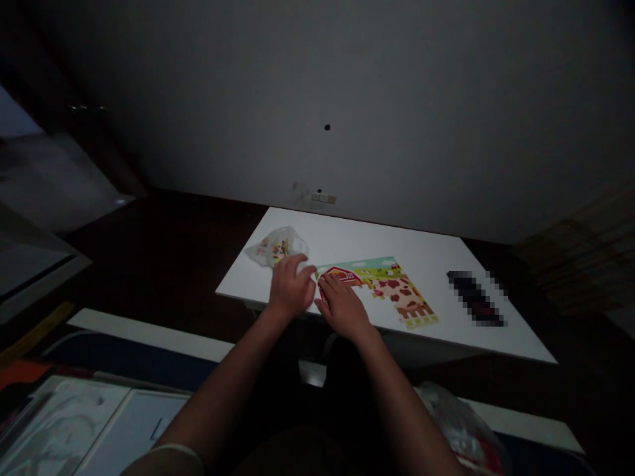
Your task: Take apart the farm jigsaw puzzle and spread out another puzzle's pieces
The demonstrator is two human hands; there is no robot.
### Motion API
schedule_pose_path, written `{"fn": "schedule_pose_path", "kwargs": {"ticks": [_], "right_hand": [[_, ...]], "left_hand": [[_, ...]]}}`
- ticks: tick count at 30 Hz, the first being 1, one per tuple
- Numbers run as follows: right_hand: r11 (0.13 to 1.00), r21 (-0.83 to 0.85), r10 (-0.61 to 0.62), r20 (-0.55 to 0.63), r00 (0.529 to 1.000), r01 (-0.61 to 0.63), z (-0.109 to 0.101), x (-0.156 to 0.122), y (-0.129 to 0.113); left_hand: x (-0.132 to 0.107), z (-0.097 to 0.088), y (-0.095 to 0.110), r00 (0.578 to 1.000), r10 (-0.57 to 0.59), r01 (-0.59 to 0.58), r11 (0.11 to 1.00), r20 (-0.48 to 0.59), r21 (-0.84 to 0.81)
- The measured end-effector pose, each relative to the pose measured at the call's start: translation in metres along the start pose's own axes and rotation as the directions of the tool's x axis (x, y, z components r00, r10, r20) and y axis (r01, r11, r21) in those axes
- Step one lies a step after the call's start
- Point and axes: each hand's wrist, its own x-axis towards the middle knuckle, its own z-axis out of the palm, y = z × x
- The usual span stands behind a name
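"Firstly, where is the work, and how do the hands stand?"

"The partly assembled jigsaw puzzle (pixel 401 289) lies on the white table (pixel 347 233). The right hand (pixel 343 305) is released, fingers extended and laid flat over the red barn at the puzzle's left end. The left hand (pixel 292 285) is half curled just beside the puzzle's left edge; whether it grips a piece, I cannot tell."

"Your advice on the handling?"

"In my judgement, the right palm should keep light, even pressure on the barn so the joined pieces do not creep. The left fingers should bring any piece in level, match its tabs first, then press straight down. Sideways force could buckle the seams. The stepped lower edge, right of the barn, probably wants similar care."

"Finally, what escapes inspection?"

"The puzzle's lower left, which the right hand covers. The clear plastic bag (pixel 262 252), left of the puzzle, shows coloured bits, too blurred to count. The dark object (pixel 473 299) right of the puzzle is pixelated and unidentifiable. The light is dim, and the fine seams are not legible."
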Motion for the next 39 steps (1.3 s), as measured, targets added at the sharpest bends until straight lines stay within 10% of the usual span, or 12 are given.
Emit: {"fn": "schedule_pose_path", "kwargs": {"ticks": [3, 10, 16, 39], "right_hand": [[0.996, 0.043, -0.077, 0.043, 0.996, 0.076, -0.014, -0.007, 0.010], [0.946, 0.198, -0.268, 0.031, 0.963, 0.257, -0.036, -0.016, 0.030], [0.963, 0.185, -0.186, -0.068, 0.980, 0.195, -0.036, -0.047, 0.051], [0.931, 0.364, 0.061, -0.212, 0.975, 0.021, -0.028, -0.073, 0.050]], "left_hand": [[-0.025, 0.021, 0.015, 0.936, 0.254, -0.204, 0.955, 0.244, -0.213], [-0.017, 0.037, 0.023, 0.916, 0.218, -0.115, 0.948, 0.337, -0.298], [-0.020, 0.050, 0.020, 0.824, 0.280, -0.193, 0.956, 0.493, -0.220], [-0.038, 0.049, 0.040, 0.826, 0.384, -0.431, 0.902, 0.413, 0.024]]}}
